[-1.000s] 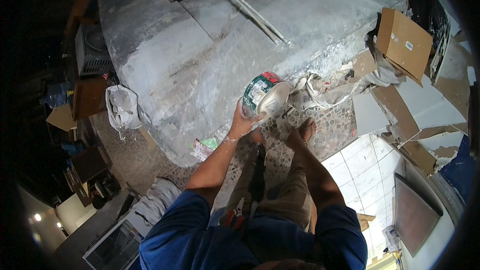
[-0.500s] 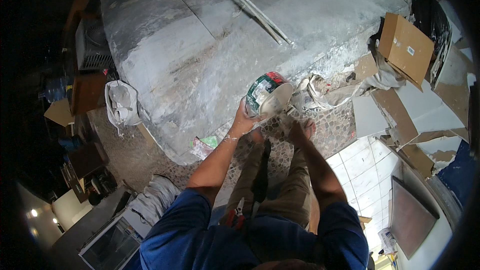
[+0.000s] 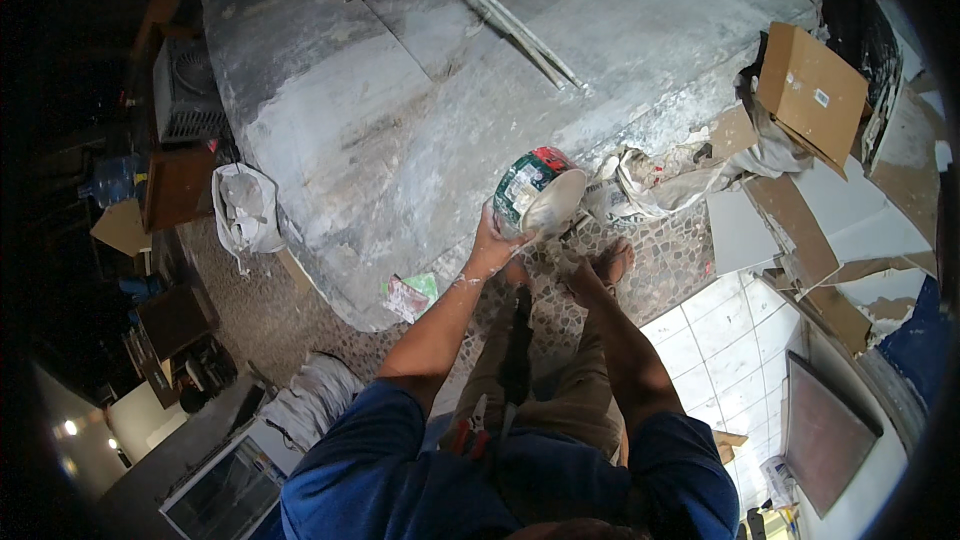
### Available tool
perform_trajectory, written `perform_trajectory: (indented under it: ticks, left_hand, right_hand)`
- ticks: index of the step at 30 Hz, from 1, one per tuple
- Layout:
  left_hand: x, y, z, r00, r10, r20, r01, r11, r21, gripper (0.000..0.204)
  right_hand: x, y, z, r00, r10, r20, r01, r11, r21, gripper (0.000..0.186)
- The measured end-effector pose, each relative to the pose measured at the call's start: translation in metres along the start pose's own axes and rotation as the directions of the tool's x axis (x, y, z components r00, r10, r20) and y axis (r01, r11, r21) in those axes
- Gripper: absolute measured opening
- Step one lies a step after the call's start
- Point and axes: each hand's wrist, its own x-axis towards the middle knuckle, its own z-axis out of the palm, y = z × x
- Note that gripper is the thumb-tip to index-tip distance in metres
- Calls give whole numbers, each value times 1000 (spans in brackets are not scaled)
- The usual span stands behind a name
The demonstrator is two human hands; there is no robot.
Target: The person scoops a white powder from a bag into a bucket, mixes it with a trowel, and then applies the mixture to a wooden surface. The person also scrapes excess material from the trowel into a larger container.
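My left hand (image 3: 492,240) grips a green and red plastic tub (image 3: 522,185) by its lower left side. The tub is tilted, its pale, smeared opening turned to the right and toward me. Just below the opening, my right hand (image 3: 574,270) is closed, dim and partly blurred. A small light-coloured piece (image 3: 575,228) shows between that hand and the tub; whether it is a tool's handle or blade I cannot tell. White smears mark my left wrist.
Past the tub lies a large grey, dusty slab (image 3: 400,140) with thin white strips (image 3: 500,15). A white sack (image 3: 660,185), a cardboard box (image 3: 812,95) and broken boards (image 3: 850,210) lie to the right. A white bag (image 3: 245,208) stands left; a green-white packet (image 3: 410,295) lies nearby.
My right hand has drawn slightly down and left, away from the tub's opening. The tub and my left hand have hardly moved.
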Motion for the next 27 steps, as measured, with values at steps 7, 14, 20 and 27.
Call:
perform_trajectory:
  ticks: [7, 14, 20, 27]
  left_hand:
    - [-12, 32, 3, 970, -209, 124, 200, 976, 84, 104]
    - [5, 91, -8, 992, -82, 97, -28, 603, 797, 123]
    - [44, 110, 5, 938, -346, -10, 228, 595, 771, 111]
    - [34, 98, 24, 997, -70, 27, 37, 770, 637, 95]
  right_hand:
    - [17, 46, -48, 969, -240, 53, 229, 805, -547, 30]
    - [-1, -92, -21, 998, -35, 53, 61, 305, -950, 59]
    - [-13, -151, -27, 985, 67, -161, -173, 287, -942, 42]
    - [21, -130, -91, 874, -179, -452, -285, 563, -776, 38]
